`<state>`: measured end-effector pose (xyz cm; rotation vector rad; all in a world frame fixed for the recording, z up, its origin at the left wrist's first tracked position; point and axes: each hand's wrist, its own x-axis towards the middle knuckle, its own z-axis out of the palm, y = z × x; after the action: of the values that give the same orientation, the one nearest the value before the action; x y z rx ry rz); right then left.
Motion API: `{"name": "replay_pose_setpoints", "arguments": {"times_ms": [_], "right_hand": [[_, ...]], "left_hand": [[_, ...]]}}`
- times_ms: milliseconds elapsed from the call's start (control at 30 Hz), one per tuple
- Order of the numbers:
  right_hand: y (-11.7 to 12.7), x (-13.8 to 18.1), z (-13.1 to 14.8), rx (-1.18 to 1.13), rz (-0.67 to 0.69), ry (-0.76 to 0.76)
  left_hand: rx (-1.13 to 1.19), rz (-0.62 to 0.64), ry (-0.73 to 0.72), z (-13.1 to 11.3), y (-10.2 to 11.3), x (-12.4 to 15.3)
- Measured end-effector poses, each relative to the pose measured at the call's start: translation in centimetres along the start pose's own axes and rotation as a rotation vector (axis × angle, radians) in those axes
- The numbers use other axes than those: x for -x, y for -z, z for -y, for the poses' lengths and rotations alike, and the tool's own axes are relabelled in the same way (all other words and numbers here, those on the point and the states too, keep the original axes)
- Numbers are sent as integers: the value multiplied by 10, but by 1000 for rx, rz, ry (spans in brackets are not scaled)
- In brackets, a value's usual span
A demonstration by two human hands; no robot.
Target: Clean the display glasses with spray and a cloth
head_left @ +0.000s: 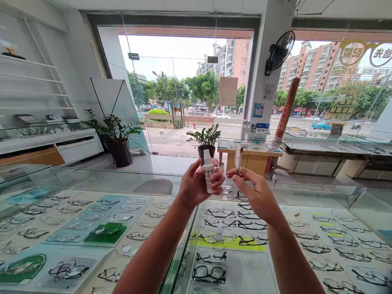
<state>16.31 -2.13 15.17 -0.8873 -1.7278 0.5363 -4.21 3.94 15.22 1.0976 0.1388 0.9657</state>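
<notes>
In the head view, my left hand [196, 181] is wrapped round a small white spray bottle [209, 175] with a printed label, held upright above the glass counter. To its right, my right hand [252, 190] pinches a pair of eyeglasses [238, 160], turned edge-on so that a lens stands up above the fingertips. Bottle and eyeglasses are a short way apart at about the same height. Part of the frame is hidden behind my right fingers.
Below my hands, a glass display counter [196, 220] holds rows of eyeglasses [210, 273]. Farther off stand potted plants [120, 141], a wooden desk [249, 159] and a large glass shopfront [174, 94]. A black wall fan [280, 51] hangs on the pillar.
</notes>
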Motion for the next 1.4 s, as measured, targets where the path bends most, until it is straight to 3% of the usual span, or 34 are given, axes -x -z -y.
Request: {"name": "replay_pose_setpoints", "arguments": {"times_ms": [200, 533, 833, 967, 1067, 1400], "right_hand": [[-8, -4, -3, -124, 104, -75], [-13, -9, -5, -223, 103, -127], [-14, -11, -12, -258, 188, -189], [-19, -12, -17, -298, 242, -221], [-23, -13, -18, -322, 257, -230], [-23, -13, -19, -329, 278, -213]], "left_hand": [[-197, -89, 60, -4, 6, 2], [-356, -219, -136, -9, 9, -4], [-566, -337, -284, 11, 19, -13], [-763, -384, -304, 16, 22, -14], [-861, -393, -326, 16, 21, -14], [-855, -357, -291, 19, 23, -14]]}}
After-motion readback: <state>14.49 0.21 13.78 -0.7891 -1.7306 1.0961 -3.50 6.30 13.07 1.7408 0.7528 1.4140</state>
